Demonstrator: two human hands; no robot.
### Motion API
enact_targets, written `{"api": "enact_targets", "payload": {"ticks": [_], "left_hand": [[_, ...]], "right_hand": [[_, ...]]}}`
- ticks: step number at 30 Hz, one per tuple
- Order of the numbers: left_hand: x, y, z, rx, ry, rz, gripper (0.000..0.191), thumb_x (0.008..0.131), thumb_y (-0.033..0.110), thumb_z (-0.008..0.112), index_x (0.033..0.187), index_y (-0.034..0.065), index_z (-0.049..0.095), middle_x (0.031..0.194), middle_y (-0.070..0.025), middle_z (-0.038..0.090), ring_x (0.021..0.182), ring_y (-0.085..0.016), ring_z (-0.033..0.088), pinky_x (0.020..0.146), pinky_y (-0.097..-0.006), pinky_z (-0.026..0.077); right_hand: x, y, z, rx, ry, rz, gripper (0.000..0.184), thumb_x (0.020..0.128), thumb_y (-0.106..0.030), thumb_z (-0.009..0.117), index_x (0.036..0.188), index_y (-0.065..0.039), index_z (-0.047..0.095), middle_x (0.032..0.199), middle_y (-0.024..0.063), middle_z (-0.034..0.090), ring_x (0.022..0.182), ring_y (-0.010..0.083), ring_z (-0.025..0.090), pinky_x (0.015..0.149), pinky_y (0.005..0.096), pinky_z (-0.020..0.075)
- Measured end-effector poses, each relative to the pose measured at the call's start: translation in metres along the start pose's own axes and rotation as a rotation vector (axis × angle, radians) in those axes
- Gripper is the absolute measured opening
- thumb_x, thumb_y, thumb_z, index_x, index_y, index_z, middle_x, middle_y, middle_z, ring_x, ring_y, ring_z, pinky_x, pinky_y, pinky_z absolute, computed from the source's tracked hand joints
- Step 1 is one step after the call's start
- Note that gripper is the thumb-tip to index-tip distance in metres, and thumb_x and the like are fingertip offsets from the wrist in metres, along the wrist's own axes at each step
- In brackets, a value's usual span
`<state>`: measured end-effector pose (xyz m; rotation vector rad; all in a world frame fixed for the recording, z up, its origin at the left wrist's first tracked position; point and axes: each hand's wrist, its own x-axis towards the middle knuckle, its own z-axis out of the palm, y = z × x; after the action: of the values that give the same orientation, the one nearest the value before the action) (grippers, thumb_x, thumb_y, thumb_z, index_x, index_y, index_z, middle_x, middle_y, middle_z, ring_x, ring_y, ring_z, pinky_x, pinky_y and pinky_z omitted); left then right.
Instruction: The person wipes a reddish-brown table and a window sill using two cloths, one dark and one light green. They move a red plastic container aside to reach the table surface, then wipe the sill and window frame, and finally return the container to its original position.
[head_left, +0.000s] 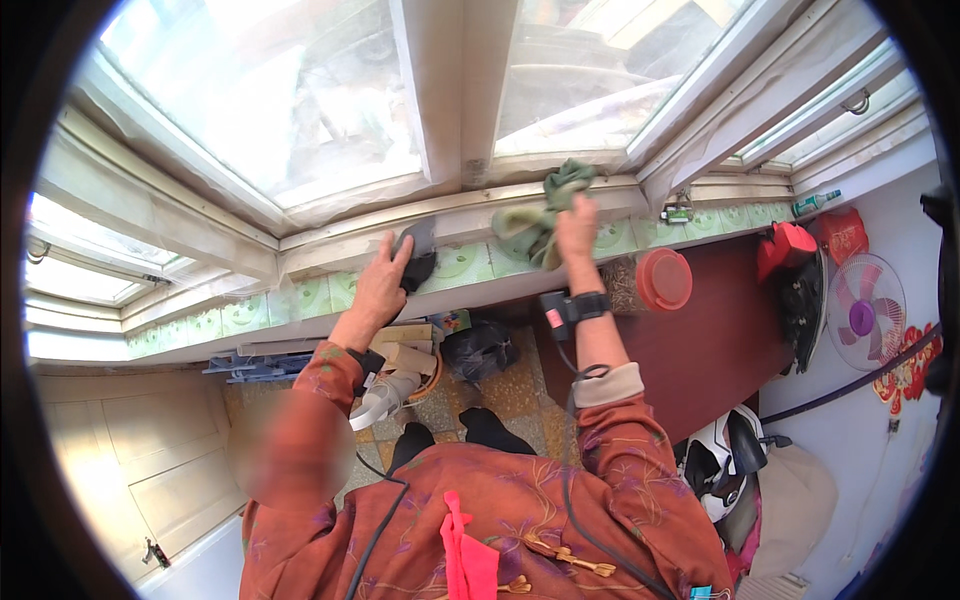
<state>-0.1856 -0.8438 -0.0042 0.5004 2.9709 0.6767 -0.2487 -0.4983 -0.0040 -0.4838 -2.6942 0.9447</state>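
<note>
My right hand (577, 229) grips a crumpled green cloth (568, 184), its upper part against the lower window frame and its folds hanging over the sill. Further left, my left hand (380, 289) has its fingers at a dark grey and black cloth (420, 255), which lies against the sill's edge; part of it is hidden under the palm. Pale green patterned tiles (465, 260) run along the window sill below both hands. Above them stands a white window frame (360, 217) with hazy panes. A strapped device (574, 309) is on my right wrist.
Below the sill at right is a dark red tabletop (712, 337) with a red-lidded jar (664, 279). A green bottle (816, 202) lies at the sill's right end. A fan (862, 311) and a white helmet (724, 465) are on the right. A black bag (480, 349) sits under the sill.
</note>
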Motion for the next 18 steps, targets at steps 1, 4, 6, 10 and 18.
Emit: {"api": "enact_targets", "payload": {"ticks": [1,4,6,10,18], "left_hand": [[-0.003,0.000,0.005,0.014,-0.028,-0.004,0.088,0.068,-0.010,0.060,0.152,0.0110,0.043,0.154,-0.0295,0.037,0.117,-0.049,0.058,0.095,-0.0506,0.053],[-0.011,-0.001,0.012,0.027,0.084,0.026,0.089,0.068,-0.011,0.060,0.152,0.0128,0.044,0.156,-0.0265,0.036,0.113,-0.047,0.060,0.092,-0.0502,0.054],[-0.015,-0.005,0.009,0.015,0.034,-0.030,0.090,0.067,-0.010,0.058,0.153,0.0140,0.043,0.159,-0.0215,0.034,0.120,-0.047,0.057,0.096,-0.0490,0.052],[-0.025,-0.014,0.000,0.044,0.023,-0.052,0.093,0.066,-0.010,0.060,0.154,0.0151,0.044,0.161,-0.0188,0.034,0.119,-0.045,0.058,0.095,-0.0494,0.052],[-0.031,-0.019,0.019,0.153,0.156,0.023,0.095,0.065,-0.011,0.064,0.154,0.0142,0.042,0.160,-0.0224,0.034,0.108,-0.040,0.060,0.085,-0.0468,0.053]], "right_hand": [[-0.017,-0.011,0.019,0.023,-0.094,-0.122,0.037,0.082,-0.007,0.059,0.117,0.002,0.060,0.121,0.0246,0.054,0.111,0.0444,0.055,0.090,0.0525,0.0456],[-0.064,-0.042,0.051,0.030,-0.451,-0.564,0.046,0.077,-0.002,0.058,0.122,-0.004,0.066,0.129,0.0215,0.057,0.122,0.0402,0.054,0.099,0.0485,0.0448],[-0.070,-0.048,0.046,0.427,-0.545,-0.452,0.047,0.077,0.001,0.054,0.122,-0.002,0.070,0.125,0.0199,0.061,0.124,0.0360,0.057,0.105,0.0416,0.0452],[-0.019,-0.036,0.013,0.582,0.021,-0.200,0.048,0.077,0.005,0.054,0.123,0.000,0.068,0.123,0.0187,0.060,0.115,0.0338,0.061,0.101,0.0406,0.0493],[-0.044,-0.053,0.062,-0.182,0.011,-0.417,0.039,0.080,-0.002,0.056,0.118,0.007,0.057,0.136,0.0239,0.054,0.118,0.0437,0.053,0.100,0.0493,0.0405]]}}
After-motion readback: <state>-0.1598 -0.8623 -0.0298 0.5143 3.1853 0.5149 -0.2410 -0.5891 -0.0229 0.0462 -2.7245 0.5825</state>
